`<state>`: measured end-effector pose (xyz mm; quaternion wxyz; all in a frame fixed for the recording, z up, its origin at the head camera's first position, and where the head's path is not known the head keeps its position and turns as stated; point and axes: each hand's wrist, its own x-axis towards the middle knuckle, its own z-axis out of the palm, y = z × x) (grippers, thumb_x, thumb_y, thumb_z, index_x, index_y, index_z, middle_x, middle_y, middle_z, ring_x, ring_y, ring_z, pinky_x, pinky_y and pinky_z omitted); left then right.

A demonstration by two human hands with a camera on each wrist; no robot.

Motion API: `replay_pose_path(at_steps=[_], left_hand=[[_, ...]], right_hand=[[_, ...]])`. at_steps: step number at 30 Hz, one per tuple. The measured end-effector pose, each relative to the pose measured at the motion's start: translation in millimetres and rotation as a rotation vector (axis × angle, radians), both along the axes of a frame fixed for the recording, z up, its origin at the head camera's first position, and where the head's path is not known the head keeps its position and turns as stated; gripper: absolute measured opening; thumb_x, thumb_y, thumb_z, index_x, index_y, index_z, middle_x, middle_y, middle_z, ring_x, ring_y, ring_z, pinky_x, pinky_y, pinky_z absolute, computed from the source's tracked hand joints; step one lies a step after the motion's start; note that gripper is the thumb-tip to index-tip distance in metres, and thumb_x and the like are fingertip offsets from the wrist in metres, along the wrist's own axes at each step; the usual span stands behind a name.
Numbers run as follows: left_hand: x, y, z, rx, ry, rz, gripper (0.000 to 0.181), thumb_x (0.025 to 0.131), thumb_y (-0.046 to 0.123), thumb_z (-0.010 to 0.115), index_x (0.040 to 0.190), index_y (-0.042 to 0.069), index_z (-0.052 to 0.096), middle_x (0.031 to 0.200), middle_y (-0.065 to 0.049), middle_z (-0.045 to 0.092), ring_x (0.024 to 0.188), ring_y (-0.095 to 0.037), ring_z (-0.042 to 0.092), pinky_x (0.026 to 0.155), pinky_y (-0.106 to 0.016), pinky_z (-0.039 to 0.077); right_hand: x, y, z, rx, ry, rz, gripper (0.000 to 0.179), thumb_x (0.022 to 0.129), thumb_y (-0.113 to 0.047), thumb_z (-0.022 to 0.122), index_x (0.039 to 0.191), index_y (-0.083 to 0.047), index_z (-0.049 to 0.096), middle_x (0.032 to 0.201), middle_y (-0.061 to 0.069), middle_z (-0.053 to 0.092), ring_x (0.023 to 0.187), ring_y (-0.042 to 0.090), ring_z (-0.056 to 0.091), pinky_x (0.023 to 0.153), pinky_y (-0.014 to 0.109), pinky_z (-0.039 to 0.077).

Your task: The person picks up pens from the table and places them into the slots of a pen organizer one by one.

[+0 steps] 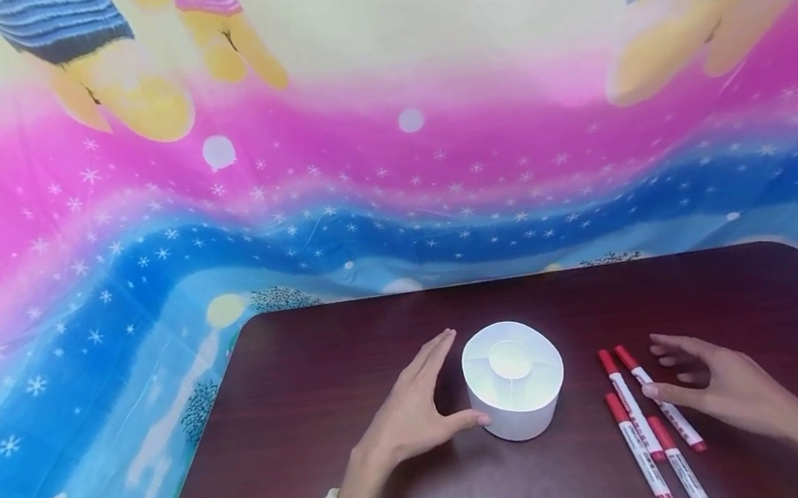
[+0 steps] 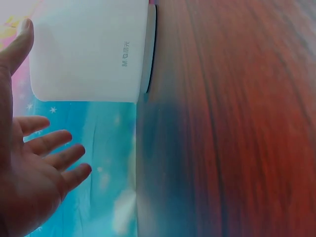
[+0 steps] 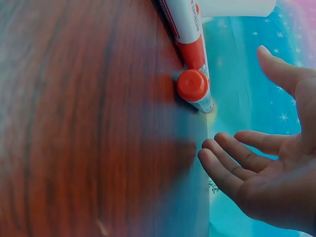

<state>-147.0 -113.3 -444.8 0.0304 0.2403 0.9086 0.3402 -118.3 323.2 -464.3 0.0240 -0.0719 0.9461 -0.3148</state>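
right hand (image 1: 735,390), empty fingers parted, is held just right of four red-capped markers (image 1: 634,411) laid lengthwise, caps away.

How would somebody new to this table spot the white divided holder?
On the dark reddish-brown table, look between the person's left hand and right hand. The white holder stands there, near the left hand, with markers to its right. Unlike those slim, red-capped markers, it is wide and round, divided inside into compartments around a central round one.
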Motion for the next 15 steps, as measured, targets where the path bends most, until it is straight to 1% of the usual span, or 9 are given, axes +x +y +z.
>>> replay_pose_path(at_steps=[2,5,8,15], left_hand=[[-1.6,1.4,-1.2,0.01,0.002,-0.009,0.116,0.08,0.064,0.088,0.172,0.033,0.024,0.177,0.005,0.031,0.163,-0.022,0.034,0.127,-0.057,0.041],[-3.7,3.3,-2.9,0.026,0.008,-0.02,0.115,0.079,0.062,0.089,0.171,0.031,0.028,0.175,0.003,0.036,0.161,-0.021,0.037,0.127,-0.055,0.041],[-5.1,5.0,-3.6,0.044,0.009,-0.026,0.114,0.079,0.06,0.091,0.17,0.031,0.03,0.173,0.002,0.039,0.16,-0.021,0.04,0.127,-0.055,0.043],[-6.1,7.1,-3.7,0.074,0.001,-0.033,0.111,0.079,0.058,0.091,0.169,0.033,0.032,0.17,0.002,0.044,0.157,-0.023,0.044,0.125,-0.058,0.044]], right_hand=[[-0.8,-0.4,-0.5,-0.01,-0.009,0.0,0.082,0.093,-0.04,0.085,0.154,0.002,0.052,0.141,0.028,0.067,0.108,0.036,0.077,0.076,0.018,0.059],[-1.5,0.3,-1.1,-0.029,-0.028,0.003,0.081,0.093,-0.039,0.085,0.154,0.003,0.051,0.139,0.027,0.068,0.104,0.022,0.078,0.077,0.017,0.06],[-2.1,1.6,-2.1,-0.052,-0.045,0.005,0.081,0.093,-0.037,0.086,0.154,0.003,0.051,0.139,0.027,0.068,0.099,0.011,0.076,0.076,0.018,0.06],[-3.6,1.3,-3.3,-0.068,-0.093,-0.006,0.08,0.093,-0.037,0.086,0.153,0.004,0.052,0.135,0.024,0.071,0.095,0.0,0.072,0.074,0.02,0.058]])
